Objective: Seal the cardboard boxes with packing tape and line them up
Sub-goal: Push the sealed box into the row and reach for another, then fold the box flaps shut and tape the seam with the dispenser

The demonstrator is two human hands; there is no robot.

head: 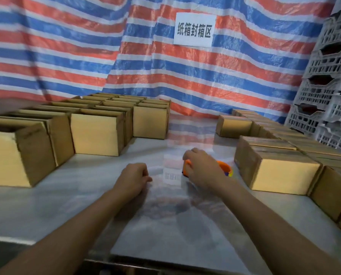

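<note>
one tape dispenser [224, 166] in grasping right fingers [188, 158], left fingers [142, 170] clenched empty

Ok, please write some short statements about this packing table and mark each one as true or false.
1. The right hand grips the orange tape dispenser. True.
2. The left hand holds a box. False: it rests on the table and touches no box.
3. Boxes stand on both sides of the table. True.
4. The sheet behind the table is plain green. False: it has red, blue and white stripes.
</note>
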